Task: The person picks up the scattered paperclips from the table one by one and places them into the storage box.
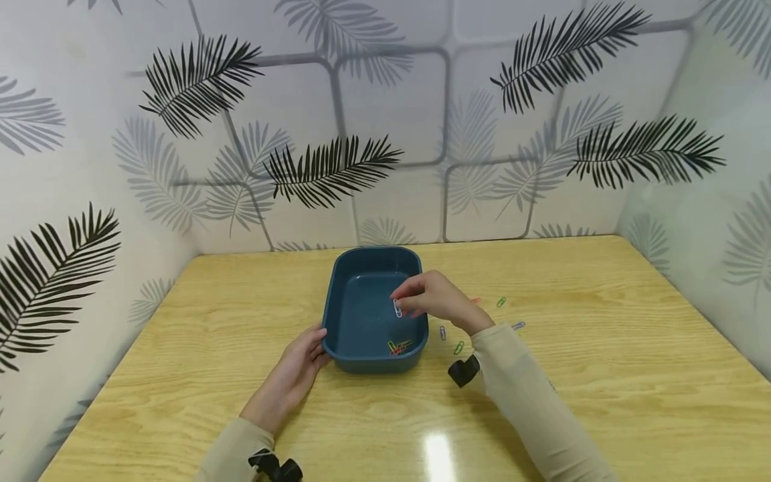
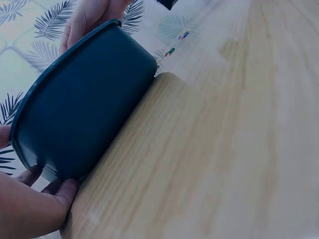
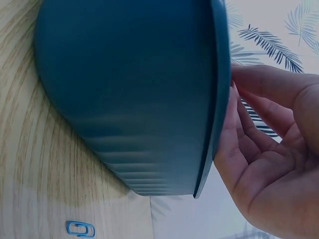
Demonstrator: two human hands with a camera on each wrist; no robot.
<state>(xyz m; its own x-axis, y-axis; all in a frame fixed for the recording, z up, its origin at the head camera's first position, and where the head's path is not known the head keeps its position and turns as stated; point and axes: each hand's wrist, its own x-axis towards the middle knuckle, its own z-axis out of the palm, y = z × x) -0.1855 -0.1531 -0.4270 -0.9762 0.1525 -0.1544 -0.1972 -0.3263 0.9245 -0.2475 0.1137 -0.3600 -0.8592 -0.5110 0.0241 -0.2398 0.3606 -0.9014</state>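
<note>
A dark blue plastic bin (image 1: 376, 366) stands on the table. My left hand (image 1: 299, 369) holds its left side, thumb at the rim and fingers against the outer wall, as the left wrist view also shows. Over the bin's right part, my right hand (image 1: 444, 300) pinches a white paper clip (image 1: 397, 308) between thumb and fingertips. Inside, at the near right corner, lies a small pile of yellow, green and red paper clips (image 1: 399, 348). In the right wrist view the bin's wall (image 3: 134, 124) hides the pinched clip from sight.
Loose paper clips lie right of the bin: a purple one (image 1: 442, 333), a green one (image 1: 459, 348), another green one (image 1: 501, 302), another purple one (image 1: 519, 326) and a partly covered red one (image 1: 476, 300). A leaf-patterned wall (image 1: 397, 194) rises behind the wooden table (image 1: 602, 375).
</note>
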